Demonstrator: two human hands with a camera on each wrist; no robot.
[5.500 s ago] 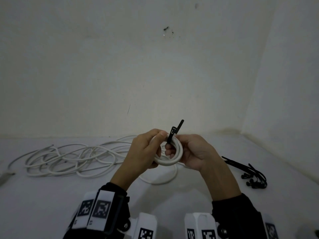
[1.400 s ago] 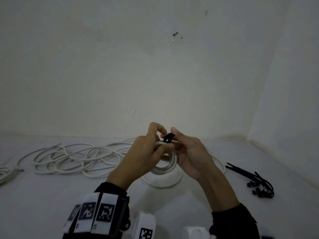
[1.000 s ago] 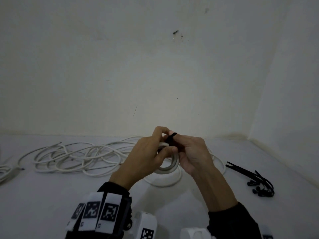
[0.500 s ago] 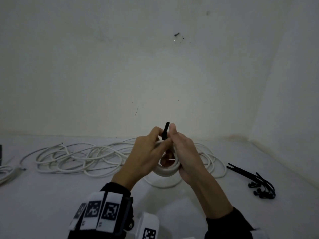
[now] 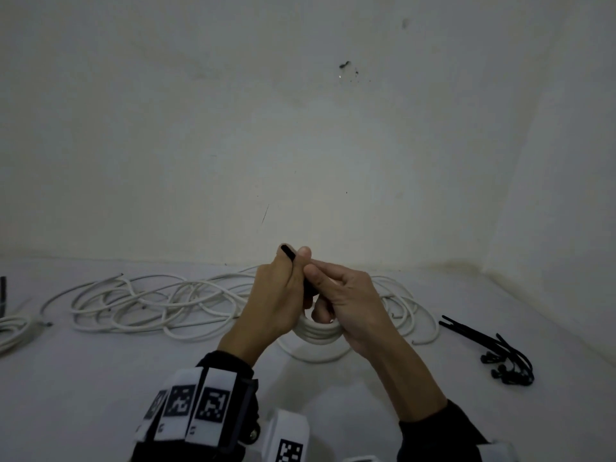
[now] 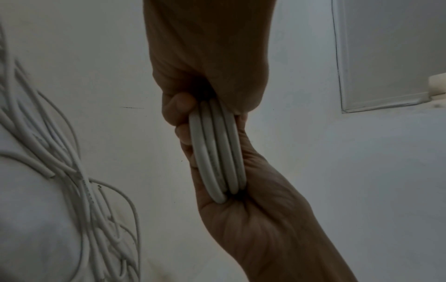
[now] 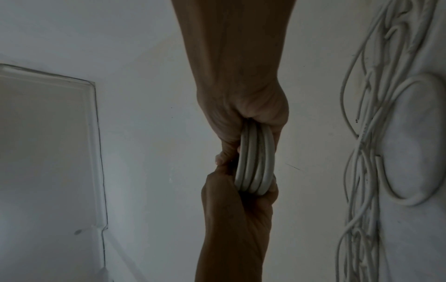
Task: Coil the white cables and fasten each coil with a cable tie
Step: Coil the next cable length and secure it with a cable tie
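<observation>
Both hands hold a small coil of white cable [image 5: 319, 332] above the white surface. A black cable tie [image 5: 288, 254] is wrapped over the top of the coil. Its free tail slants up to the left, pinched in the thumb and forefinger of my left hand [image 5: 293, 258]. My right hand [image 5: 320, 295] grips the coil's right side, its fingers curled through the ring. In the wrist views the coil [image 6: 218, 152] [image 7: 255, 164] shows edge-on as several turns squeezed between the two hands; the tie is hidden there.
A tangle of loose white cables [image 5: 160, 305] lies along the back, reaching past the hands to the right [image 5: 411, 308]. A bundle of black cable ties [image 5: 500, 355] lies at the right. More white cable [image 5: 13, 330] sits at the left edge. Walls close off the back and right.
The tie's tail, upright between both thumbs half a second ago, now leans left in my left fingers. The coil has stayed between the hands throughout.
</observation>
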